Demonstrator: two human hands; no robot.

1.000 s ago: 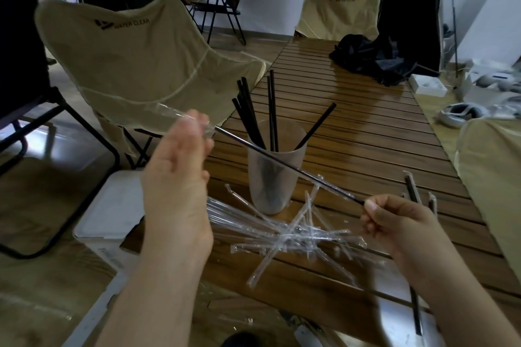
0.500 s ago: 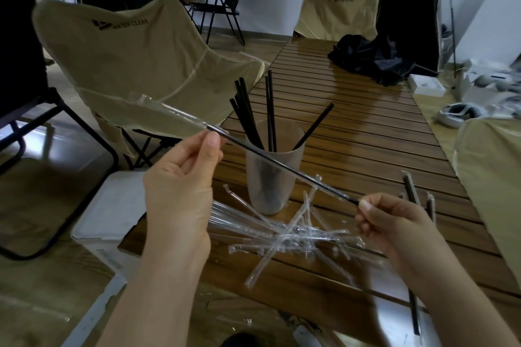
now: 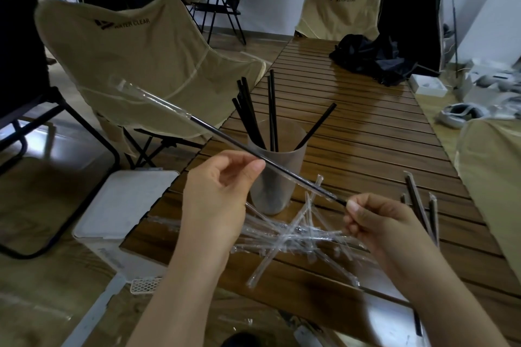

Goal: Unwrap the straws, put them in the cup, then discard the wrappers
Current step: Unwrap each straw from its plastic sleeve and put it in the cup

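I hold a black straw point(image 3: 225, 138) slantwise in front of the translucent cup point(image 3: 275, 191). Its clear wrapper point(image 3: 149, 98) still sheathes most of it and sticks out empty past the straw's upper-left tip. My left hand point(image 3: 217, 194) pinches the wrapped middle between thumb and forefinger. My right hand point(image 3: 375, 222) pinches the bare lower-right end. Several black straws point(image 3: 272, 110) stand in the cup. Several empty clear wrappers point(image 3: 296, 234) lie heaped on the wooden slat table point(image 3: 366, 149) before the cup. A few wrapped straws point(image 3: 420, 205) lie at the right.
A white lidded bin point(image 3: 124, 205) stands on the floor against the table's left edge. A tan folding chair point(image 3: 127, 65) is behind it. Black cloth point(image 3: 372, 59) and a white box point(image 3: 427, 87) lie at the table's far end.
My left hand has slid down along the wrapper toward the cup, from near the straw's tip to its middle. The empty wrapper end now stands free at upper left. My right hand barely moved.
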